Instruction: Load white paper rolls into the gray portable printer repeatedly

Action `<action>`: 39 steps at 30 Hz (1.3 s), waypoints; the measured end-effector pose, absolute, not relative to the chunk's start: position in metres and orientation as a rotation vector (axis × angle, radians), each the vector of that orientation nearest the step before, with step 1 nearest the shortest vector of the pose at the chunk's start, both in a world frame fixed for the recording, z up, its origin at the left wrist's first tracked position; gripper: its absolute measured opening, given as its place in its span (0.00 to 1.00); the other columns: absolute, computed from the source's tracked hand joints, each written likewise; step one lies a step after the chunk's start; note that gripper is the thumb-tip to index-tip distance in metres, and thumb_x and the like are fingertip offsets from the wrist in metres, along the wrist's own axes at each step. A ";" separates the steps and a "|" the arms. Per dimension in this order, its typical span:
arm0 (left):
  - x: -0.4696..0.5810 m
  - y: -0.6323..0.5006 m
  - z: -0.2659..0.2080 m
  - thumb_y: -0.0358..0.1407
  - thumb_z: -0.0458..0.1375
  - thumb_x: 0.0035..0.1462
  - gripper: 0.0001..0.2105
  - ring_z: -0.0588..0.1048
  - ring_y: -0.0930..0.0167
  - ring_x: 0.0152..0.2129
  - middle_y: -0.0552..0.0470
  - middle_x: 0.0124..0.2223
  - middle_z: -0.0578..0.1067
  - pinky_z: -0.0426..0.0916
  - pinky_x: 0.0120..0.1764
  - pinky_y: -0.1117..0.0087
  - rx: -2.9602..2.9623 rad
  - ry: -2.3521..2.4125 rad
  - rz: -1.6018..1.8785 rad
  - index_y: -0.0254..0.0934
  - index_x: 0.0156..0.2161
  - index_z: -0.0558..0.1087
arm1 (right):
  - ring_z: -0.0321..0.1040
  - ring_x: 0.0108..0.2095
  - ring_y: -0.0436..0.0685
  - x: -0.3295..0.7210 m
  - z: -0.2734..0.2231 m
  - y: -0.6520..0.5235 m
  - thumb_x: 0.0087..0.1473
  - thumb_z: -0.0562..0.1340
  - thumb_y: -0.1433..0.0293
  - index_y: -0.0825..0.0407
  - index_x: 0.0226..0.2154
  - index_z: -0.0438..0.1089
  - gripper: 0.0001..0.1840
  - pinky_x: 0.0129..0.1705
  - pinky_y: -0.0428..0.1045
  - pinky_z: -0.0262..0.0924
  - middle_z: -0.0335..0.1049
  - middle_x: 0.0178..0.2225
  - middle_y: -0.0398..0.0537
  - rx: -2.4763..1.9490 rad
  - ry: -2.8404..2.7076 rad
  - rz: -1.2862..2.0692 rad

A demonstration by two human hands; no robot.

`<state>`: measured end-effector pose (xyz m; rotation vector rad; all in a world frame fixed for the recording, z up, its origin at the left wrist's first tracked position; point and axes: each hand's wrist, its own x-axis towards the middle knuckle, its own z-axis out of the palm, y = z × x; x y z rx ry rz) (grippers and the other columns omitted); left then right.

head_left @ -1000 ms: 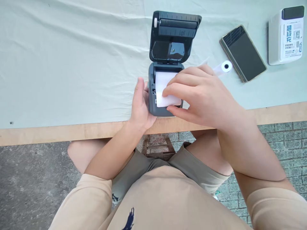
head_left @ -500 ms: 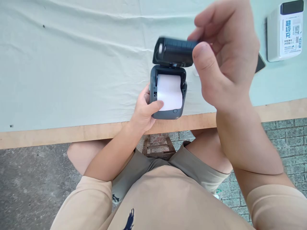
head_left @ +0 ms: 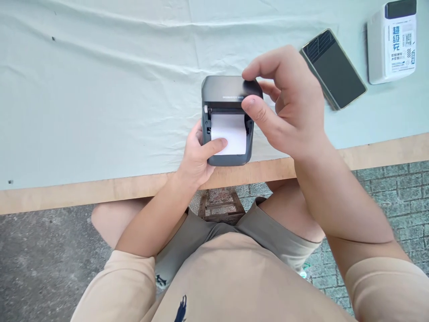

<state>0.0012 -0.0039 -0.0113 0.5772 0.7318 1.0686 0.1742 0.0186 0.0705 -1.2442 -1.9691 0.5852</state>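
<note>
A dark grey label printer (head_left: 228, 160) is held over the table's front edge by my left hand (head_left: 197, 156), its thumb pressing on the white paper (head_left: 231, 129) that lies across the printer's front. My right hand (head_left: 288, 103) has its thumb and forefinger at the right corner of the printer's hinged lid (head_left: 223, 87), gripping it. The lid is partly lowered, tilted over the paper bay with a gap still showing beneath it. The fingers of my left hand under the printer are hidden.
To the right a dark smartphone (head_left: 335, 69) lies on the pale tablecloth (head_left: 100, 98). Beyond it stands a white box-shaped device (head_left: 392, 49) with a printed label. A bare wooden strip (head_left: 100, 188) forms the table's near edge, above my knees.
My right hand has swung the printer's lid from upright down towards the body, moving left and nearer. The phone it covered now shows. My left hand keeps its hold.
</note>
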 end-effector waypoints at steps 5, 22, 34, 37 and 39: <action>0.001 -0.004 -0.012 0.35 0.77 0.39 0.21 0.81 0.71 0.30 0.55 0.36 0.81 0.80 0.32 0.73 0.569 0.730 1.092 0.40 0.42 0.78 | 0.67 0.50 0.55 0.176 0.065 0.018 0.60 0.59 0.67 0.48 0.42 0.67 0.06 0.52 0.52 0.69 0.70 0.45 0.50 -1.217 -1.978 0.719; 0.003 -0.005 -0.007 0.52 0.65 0.57 0.19 0.82 0.59 0.49 0.50 0.43 0.83 0.81 0.42 0.65 0.554 0.681 1.084 0.40 0.45 0.78 | 0.71 0.47 0.54 0.179 0.051 0.016 0.56 0.62 0.64 0.49 0.54 0.62 0.23 0.42 0.49 0.72 0.67 0.57 0.53 -1.375 -1.872 1.053; 0.008 -0.002 -0.005 0.43 0.49 0.72 0.18 0.76 0.60 0.59 0.52 0.40 0.84 0.74 0.61 0.59 0.410 0.763 1.164 0.39 0.40 0.79 | 0.71 0.51 0.59 0.201 0.061 0.016 0.50 0.70 0.49 0.45 0.61 0.65 0.40 0.42 0.52 0.76 0.63 0.61 0.54 -1.293 -2.214 0.749; 0.009 -0.002 -0.008 0.45 0.52 0.71 0.17 0.77 0.60 0.59 0.54 0.40 0.84 0.74 0.61 0.60 0.418 0.750 1.184 0.41 0.40 0.80 | 0.68 0.34 0.54 0.202 0.065 0.019 0.51 0.67 0.42 0.47 0.47 0.72 0.32 0.32 0.51 0.68 0.70 0.43 0.51 -1.289 -2.158 0.340; 0.009 -0.002 -0.009 0.47 0.53 0.70 0.17 0.76 0.60 0.59 0.53 0.39 0.84 0.74 0.61 0.61 0.431 0.740 1.167 0.41 0.40 0.80 | 0.68 0.34 0.54 0.205 0.064 0.027 0.57 0.61 0.42 0.47 0.45 0.71 0.28 0.33 0.51 0.65 0.70 0.36 0.49 -1.340 -2.129 0.297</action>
